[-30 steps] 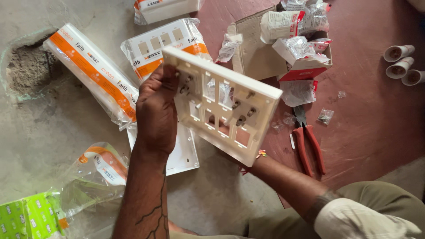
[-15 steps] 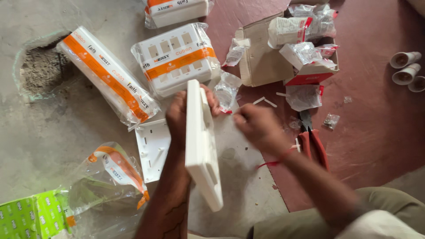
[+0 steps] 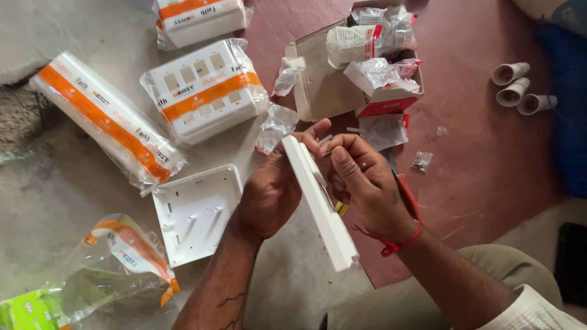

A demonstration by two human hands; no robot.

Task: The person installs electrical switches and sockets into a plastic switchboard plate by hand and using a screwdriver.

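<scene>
Holding the white plastic switch plate [image 3: 320,201] edge-on to the camera now, so it reads as a thin slab running from the fingers down toward the lap. A second ago its gridded face with the cut-outs was turned up at the camera, and the right hand was hidden underneath it. The left hand [image 3: 269,192] is wrapped around the plate's left side. The right hand [image 3: 361,183] has come up to the top right edge, fingers pinched narrow on something small there, too tiny for me to make out, maybe a screw or clip. So it looks like the work has gone from eyeing the front to fiddling with the edge.

Around it: a white square back cover [image 3: 195,211] lies flat on the grey floor just left of the forearm, wrapped orange-banded plates [image 3: 205,91] sit further up, and an open cardboard box of small packets [image 3: 367,67] is beyond the hands. Red-handled pliers [image 3: 406,189] are partly hidden behind the right wrist.
</scene>
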